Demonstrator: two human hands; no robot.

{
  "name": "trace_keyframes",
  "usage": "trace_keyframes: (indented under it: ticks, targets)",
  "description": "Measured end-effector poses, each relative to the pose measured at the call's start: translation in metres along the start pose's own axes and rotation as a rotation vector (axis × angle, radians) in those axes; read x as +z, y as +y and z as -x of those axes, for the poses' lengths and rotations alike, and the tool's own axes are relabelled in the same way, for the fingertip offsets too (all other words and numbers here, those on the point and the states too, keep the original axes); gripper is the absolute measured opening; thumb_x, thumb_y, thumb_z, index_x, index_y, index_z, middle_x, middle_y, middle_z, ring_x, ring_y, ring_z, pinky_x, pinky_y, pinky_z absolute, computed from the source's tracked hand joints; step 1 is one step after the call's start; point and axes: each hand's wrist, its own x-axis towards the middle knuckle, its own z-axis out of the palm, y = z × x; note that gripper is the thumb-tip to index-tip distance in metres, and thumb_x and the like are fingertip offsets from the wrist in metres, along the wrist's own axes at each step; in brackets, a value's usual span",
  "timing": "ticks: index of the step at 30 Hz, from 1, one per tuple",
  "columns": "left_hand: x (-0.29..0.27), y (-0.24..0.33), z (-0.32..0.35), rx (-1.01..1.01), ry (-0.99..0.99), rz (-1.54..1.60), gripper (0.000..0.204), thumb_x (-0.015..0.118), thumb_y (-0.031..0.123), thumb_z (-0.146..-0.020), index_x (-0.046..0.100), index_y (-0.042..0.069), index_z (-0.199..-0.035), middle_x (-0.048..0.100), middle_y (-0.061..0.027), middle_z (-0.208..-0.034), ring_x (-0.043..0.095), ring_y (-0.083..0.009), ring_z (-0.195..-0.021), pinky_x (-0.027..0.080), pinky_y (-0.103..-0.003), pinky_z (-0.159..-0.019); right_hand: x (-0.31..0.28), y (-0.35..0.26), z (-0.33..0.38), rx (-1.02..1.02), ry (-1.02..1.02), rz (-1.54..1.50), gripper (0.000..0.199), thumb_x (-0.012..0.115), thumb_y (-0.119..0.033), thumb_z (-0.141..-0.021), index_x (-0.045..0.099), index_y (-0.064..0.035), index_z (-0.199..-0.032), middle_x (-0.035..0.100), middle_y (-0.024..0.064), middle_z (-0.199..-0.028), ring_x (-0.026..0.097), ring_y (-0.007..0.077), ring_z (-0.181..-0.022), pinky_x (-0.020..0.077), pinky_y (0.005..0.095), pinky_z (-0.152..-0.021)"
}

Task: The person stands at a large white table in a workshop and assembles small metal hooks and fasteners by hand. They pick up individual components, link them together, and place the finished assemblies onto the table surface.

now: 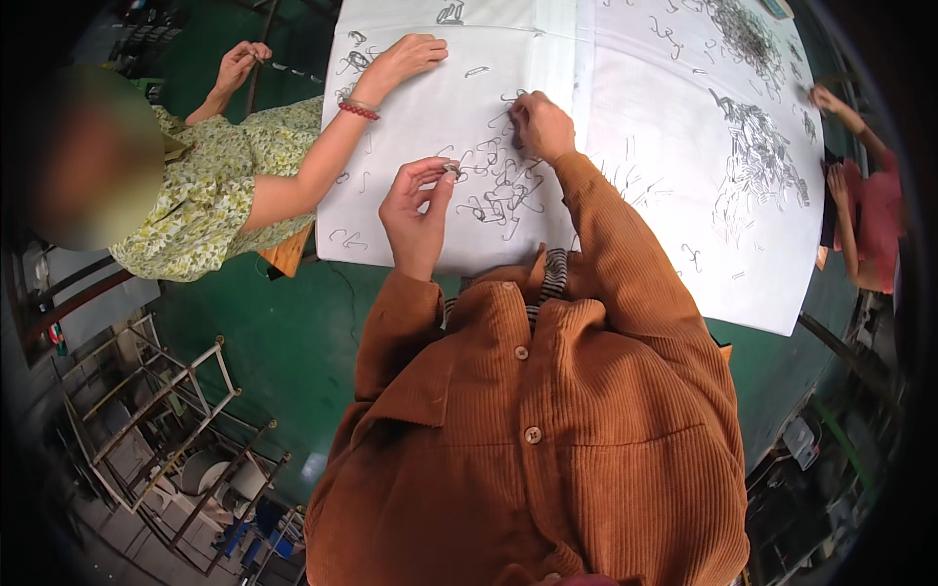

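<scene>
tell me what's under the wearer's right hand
Bent wire hooks show on the white tabletop beside the wearer's right hand; anything directly beneath it is covered and cannot be seen.

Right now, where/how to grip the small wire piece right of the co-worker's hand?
Pinch probably best across the middle of the small wire piece, from above and the near right: it is thin, longer side to side, apart from the hook pile, and the co-worker's hand is on its left.

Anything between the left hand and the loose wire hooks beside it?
Nothing visible. The left hand, pinching a small metal piece, is beside the loose wire hooks; the right hand is at their far edge, not between.
</scene>
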Motion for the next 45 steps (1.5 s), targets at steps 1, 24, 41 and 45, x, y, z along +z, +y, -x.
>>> trace_keyframes:
  ticks: [1, 24, 41, 45]
  targets:
    - [-0.001, 0.0, 0.0, -0.004, 0.012, 0.003, 0.019, 0.062, -0.003, -0.085, 0.056, -0.002, -0.103, 0.065, -0.0111, -0.099, 0.061, -0.0121, -0.09, 0.054, -0.025, -0.072, 0.005, 0.005, -0.007, 0.017, 0.008, -0.001, 0.008, 0.057, -0.011, -0.082, 0.064, -0.0106, -0.086, 0.061, 0.0081, -0.09, 0.062, 0.0297, -0.08, 0.0495, 0.0406, -0.069]
    - [-0.166, 0.027, 0.072, -0.018, 0.302, -0.059, 0.016, 0.062, -0.005, -0.085, 0.058, -0.002, -0.101, 0.065, -0.0091, -0.098, 0.062, -0.0118, -0.089, 0.05, -0.022, -0.072, 0.013, 0.002, -0.021, -0.17, -0.482, 0.634, 0.024, 0.054, -0.003, -0.082, 0.049, -0.0069, -0.106, 0.06, 0.0109, -0.111, 0.063, 0.0306, -0.095, 0.0528, 0.0403, -0.079]
    - [-0.24, 0.039, 0.099, 0.021, 0.383, -0.078, 0.018, 0.061, -0.004, -0.086, 0.056, -0.002, -0.103, 0.066, -0.0131, -0.101, 0.062, -0.0134, -0.091, 0.053, -0.024, -0.072, 0.103, -0.133, -0.018, -0.308, -0.369, 0.247, 0.033, 0.045, -0.012, -0.091, 0.06, -0.024, -0.118, 0.057, 0.0044, -0.109, 0.062, 0.0226, -0.095, 0.0524, 0.0335, -0.082]
    - [-0.237, 0.051, 0.11, 0.033, 0.442, -0.09, 0.017, 0.06, -0.007, -0.085, 0.057, -0.001, -0.101, 0.066, -0.0105, -0.099, 0.062, -0.0119, -0.09, 0.051, -0.022, -0.073, 0.142, -0.168, -0.038, -0.299, -0.356, 0.466, 0.031, 0.046, -0.009, -0.091, 0.057, -0.0219, -0.117, 0.055, 0.0054, -0.114, 0.061, 0.0235, -0.099, 0.0525, 0.035, -0.085]
